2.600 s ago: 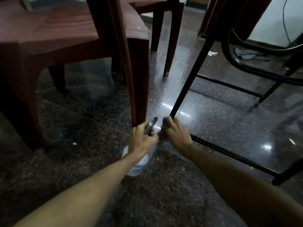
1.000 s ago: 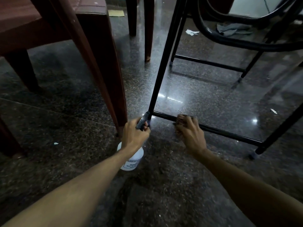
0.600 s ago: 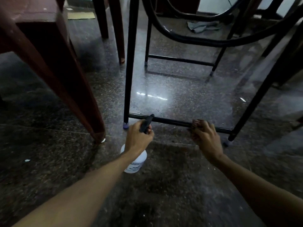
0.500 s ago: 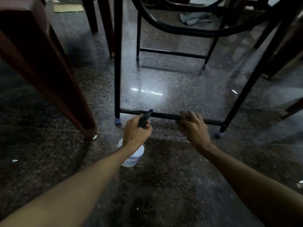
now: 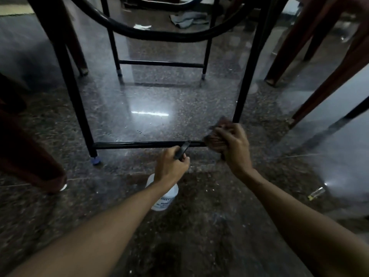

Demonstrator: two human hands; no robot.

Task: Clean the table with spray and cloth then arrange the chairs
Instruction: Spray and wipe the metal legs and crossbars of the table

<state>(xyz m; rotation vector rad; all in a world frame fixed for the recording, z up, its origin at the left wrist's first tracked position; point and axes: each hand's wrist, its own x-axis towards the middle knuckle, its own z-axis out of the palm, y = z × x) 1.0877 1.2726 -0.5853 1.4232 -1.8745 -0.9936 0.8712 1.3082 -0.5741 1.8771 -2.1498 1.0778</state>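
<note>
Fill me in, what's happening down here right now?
A person is working low at the black table frame. The right hand holds a brownish cloth against its lower crossbar, beside one leg. The left hand grips a white spray bottle by the trigger head, in front of that bar. Reddish-brown chairs stand on both sides.

We see dark speckled granite floor (image 5: 179, 226), polished, pale light streak (image 5: 150, 113) reflected on it; brown chair legs (image 5: 299, 41) at right, crumpled grey rag (image 5: 185, 20) far back.
</note>
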